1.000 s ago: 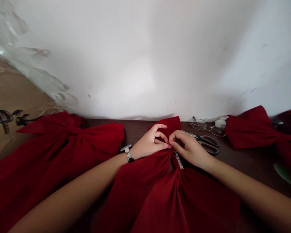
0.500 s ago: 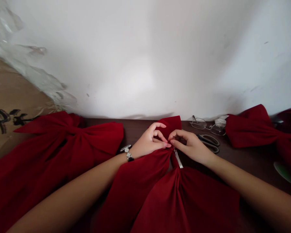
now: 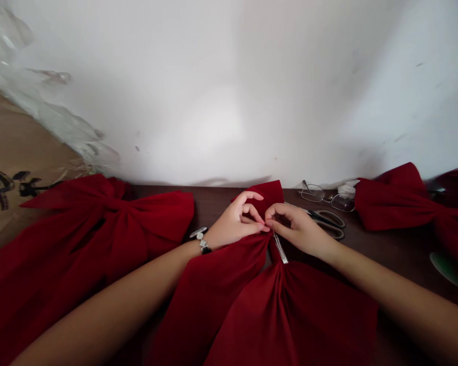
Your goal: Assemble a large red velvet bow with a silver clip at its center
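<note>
A large red fabric bow lies in front of me, gathered into folds near its middle. My left hand pinches the gathered cloth between thumb and fingers, its index finger arched above. Against those fingertips, my right hand is closed in a pinch at the same spot; whether it grips cloth or something small like thread is too small to tell. Just below the fingertips a silver metal hair clip runs along the bow's centre. One red flap stands up behind the hands.
Another red bow lies at left, and a further red bow at right. Behind my right hand are scissors and eyeglasses on the dark table. A white wall rises behind; a cardboard box stands left.
Both hands stay almost still at the bow's centre. The red flap behind them has shifted slightly left, and more of the scissors shows.
</note>
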### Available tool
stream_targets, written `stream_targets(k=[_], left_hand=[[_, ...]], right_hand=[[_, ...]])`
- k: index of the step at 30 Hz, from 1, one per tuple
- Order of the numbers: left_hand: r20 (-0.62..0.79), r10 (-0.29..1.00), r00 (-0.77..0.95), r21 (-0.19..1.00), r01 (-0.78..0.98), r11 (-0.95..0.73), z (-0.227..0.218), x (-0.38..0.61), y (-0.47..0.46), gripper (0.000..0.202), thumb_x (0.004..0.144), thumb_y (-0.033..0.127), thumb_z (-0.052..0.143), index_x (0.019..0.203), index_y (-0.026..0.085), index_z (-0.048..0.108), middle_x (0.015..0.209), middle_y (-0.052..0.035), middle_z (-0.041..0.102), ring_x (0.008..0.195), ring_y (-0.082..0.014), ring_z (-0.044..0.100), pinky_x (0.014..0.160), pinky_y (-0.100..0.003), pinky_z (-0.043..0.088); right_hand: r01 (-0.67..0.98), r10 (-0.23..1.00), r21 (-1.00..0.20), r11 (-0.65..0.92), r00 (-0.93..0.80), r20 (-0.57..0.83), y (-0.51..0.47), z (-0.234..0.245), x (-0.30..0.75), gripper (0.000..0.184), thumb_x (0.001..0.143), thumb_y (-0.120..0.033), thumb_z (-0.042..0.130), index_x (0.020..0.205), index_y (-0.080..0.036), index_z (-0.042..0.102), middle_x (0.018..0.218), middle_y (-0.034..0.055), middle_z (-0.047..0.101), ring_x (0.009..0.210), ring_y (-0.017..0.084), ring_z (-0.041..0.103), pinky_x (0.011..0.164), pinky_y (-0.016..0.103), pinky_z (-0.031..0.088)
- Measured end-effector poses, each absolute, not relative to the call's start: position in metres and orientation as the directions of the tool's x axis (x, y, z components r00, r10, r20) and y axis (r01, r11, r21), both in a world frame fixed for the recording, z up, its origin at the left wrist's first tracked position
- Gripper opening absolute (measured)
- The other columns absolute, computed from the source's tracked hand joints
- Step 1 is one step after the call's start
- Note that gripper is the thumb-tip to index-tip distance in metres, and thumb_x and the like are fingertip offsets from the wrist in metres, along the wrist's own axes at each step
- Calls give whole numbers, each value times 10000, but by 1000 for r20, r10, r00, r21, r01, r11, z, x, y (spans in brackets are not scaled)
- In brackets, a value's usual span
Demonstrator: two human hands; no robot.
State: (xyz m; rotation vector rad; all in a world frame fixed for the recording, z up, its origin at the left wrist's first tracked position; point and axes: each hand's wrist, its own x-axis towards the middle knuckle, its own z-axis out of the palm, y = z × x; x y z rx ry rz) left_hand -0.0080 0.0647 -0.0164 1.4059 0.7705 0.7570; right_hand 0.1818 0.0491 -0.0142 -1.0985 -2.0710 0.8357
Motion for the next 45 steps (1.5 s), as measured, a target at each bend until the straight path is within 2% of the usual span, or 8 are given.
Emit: stream_targets(k=[6,10,20,33,40,45], left_hand=[[-10,827,562,1000,2,11,-16,-8,64,453,741,84,657,1110,213,428,762,48,573,703,-91,674,699,-205,498],[-24,819,573,999,-5,33,-17,-9,67,390,741,103,663,1057,190,451,744,33,587,735,-117,681,724,-237,509],[-36,817,576,999,19,30,-22,-12,79,363,682,115,700,999,157,529,731,22,618,652,-77,606,689,-231,472],[-56,820,570,998,41,39,-23,-12,78,304,677,175,740,922,134,563,760,7,612,678,-76,597,679,-227,477],[-97,815,571,989,-34,142,-23,-11,78,369,649,214,774,905,146,518,763,25,582,661,-67,589,676,-238,500],[-32,835,549,999,16,28,-23,-12,77,330,659,160,749,881,150,505,773,23,564,665,-59,574,668,-213,485]], right_hand=[[449,851,-775,445,-482,210,49,-14,182,117,895,-215,474,797,-184,530,759,7,593,709,140,540,672,250,421],[462,847,-754,466,-480,229,49,-13,182,131,906,-218,460,796,-186,524,748,8,578,697,141,535,665,252,416],[431,753,-672,601,-588,296,47,-14,186,82,898,-171,456,841,-195,509,809,33,551,728,150,515,673,260,416],[493,767,-603,627,-525,369,43,-16,185,78,846,-157,515,780,-193,535,726,17,544,646,131,506,594,238,405],[495,767,-597,632,-510,389,44,-19,185,71,838,-166,527,776,-193,549,709,14,557,617,125,504,571,236,400],[485,795,-646,589,-491,356,44,-19,184,80,829,-171,543,751,-187,554,694,10,556,615,123,505,567,233,396]])
